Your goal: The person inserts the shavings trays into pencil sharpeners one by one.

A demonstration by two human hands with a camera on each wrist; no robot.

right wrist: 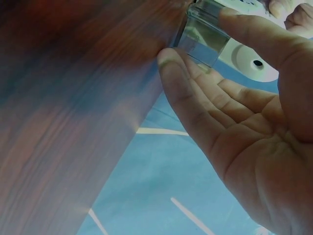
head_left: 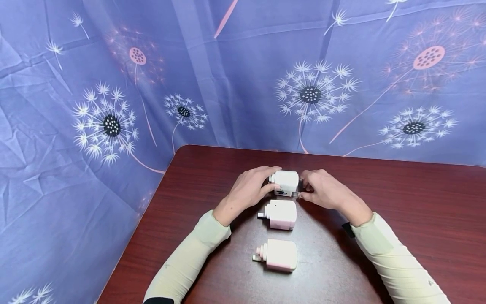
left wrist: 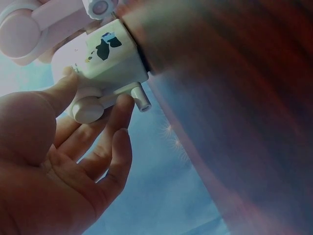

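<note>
A white crank pencil sharpener (head_left: 286,181) with a dark cartoon print stands farthest back of the row. My left hand (head_left: 247,188) grips it at its crank end, thumb on the printed side and fingers about the crank (left wrist: 113,98). From the right, my right hand (head_left: 328,188) pinches the clear plastic drawer (right wrist: 203,41) at the sharpener's other end. The drawer partly sticks out of the body. Just in front stands a pale pink-and-white sharpener (head_left: 282,214), its crank facing left. Neither hand holds that one.
Another pale pink sharpener (head_left: 282,254) stands nearest to me, also with its crank to the left. All stand on a dark red wooden table (head_left: 417,202). A blue dandelion-patterned cloth (head_left: 243,84) hangs behind the table and along its left side.
</note>
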